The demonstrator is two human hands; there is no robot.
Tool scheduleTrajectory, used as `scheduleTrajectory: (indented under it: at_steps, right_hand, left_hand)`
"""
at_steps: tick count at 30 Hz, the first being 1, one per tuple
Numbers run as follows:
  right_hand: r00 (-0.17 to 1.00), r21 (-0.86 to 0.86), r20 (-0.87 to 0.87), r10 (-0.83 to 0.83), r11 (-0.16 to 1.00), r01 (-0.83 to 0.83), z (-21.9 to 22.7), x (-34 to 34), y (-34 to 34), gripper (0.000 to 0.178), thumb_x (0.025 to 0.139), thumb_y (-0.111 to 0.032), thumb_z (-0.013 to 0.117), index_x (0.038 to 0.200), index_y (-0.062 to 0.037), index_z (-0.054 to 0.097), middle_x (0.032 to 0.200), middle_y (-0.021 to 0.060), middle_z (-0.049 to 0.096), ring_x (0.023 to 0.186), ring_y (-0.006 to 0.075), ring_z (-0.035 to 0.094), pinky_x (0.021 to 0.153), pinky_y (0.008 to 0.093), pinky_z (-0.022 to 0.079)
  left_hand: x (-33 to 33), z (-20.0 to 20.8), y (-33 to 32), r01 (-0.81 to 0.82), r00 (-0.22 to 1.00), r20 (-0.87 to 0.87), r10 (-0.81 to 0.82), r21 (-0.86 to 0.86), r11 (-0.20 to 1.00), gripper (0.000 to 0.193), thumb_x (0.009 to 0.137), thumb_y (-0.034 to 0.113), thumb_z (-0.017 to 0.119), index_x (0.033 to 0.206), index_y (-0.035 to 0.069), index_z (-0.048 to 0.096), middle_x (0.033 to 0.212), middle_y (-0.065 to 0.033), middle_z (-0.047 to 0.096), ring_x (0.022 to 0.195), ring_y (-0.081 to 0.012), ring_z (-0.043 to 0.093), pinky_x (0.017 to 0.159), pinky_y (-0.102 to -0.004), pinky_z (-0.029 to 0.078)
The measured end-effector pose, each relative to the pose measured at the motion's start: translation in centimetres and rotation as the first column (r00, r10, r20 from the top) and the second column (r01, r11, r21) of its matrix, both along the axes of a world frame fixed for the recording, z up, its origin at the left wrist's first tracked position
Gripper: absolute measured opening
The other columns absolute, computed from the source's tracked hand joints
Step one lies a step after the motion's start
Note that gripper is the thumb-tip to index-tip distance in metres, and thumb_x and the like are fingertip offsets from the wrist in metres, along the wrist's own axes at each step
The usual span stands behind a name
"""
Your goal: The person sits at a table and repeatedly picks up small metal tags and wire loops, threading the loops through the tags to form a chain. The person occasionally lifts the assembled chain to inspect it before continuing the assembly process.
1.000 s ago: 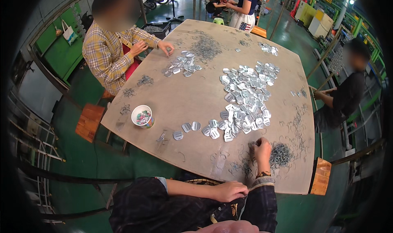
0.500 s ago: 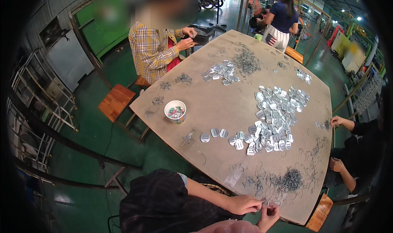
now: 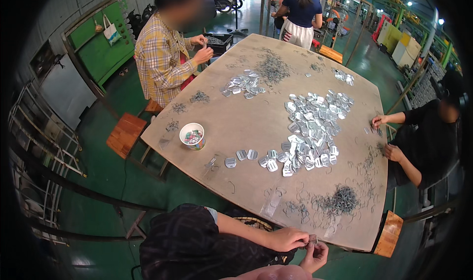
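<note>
- Head view: a large brown, flat-topped table stands on a green floor.
- Across the table's middle and right lies a heap of silvery, slotted metal plates.
- Near the table's near right corner is a tangled pile of thin, dark grey bent wires.
- On the table's left part stands a white cup holding small coloured pieces.
- Beside the table's left edge is a person in a yellow plaid shirt; by its right edge, a person in black.
- Just off the table's near edge, the left hand pinches a small greyish piece, thumb and forefinger nearly together.
- The right hand, fingers curled, grips that piece's other side; its exact shape I cannot tell.
</note>
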State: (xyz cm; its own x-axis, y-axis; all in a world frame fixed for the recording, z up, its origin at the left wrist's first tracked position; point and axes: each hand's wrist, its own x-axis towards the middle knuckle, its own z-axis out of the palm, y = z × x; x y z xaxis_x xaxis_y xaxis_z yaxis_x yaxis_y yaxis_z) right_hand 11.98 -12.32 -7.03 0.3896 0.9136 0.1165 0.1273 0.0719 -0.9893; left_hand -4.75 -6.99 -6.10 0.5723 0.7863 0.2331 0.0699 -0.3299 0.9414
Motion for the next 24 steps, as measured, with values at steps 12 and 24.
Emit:
scheduleTrajectory:
  at_steps: [12, 24]
  right_hand:
    - [0.996, -0.022, 0.064, -0.055, 0.998, 0.057, 2.8, -2.8, -1.5, 0.013, 0.084, 0.005, 0.068, 0.093, 0.0025, 0.059, 0.088, 0.0059, 0.064, 0.080, 0.0103, 0.061, 0.073, 0.0232, 0.050]
    - [0.987, -0.014, 0.146, -0.066, 0.998, 0.069, 1.8, -2.7, -2.0, 0.011, 0.082, 0.006, 0.068, 0.091, 0.0035, 0.061, 0.085, 0.0063, 0.068, 0.079, 0.0097, 0.063, 0.074, 0.0238, 0.051]
  left_hand:
    - [-2.3, -0.1, 1.8, 0.111, 0.991, -0.052, -0.122, -0.171, 0.979, 0.018, 0.086, 0.016, 0.068, 0.096, 0.002, 0.068, 0.092, -0.0141, 0.070, 0.089, -0.0270, 0.068, 0.078, -0.0336, 0.050]
    - [-2.9, -5.4, 15.3, -0.062, 0.685, -0.486, 0.543, 0.703, 0.708, 0.010, 0.073, 0.008, 0.063, 0.077, 0.002, 0.070, 0.083, -0.0120, 0.065, 0.077, -0.0316, 0.063, 0.069, -0.0383, 0.053]
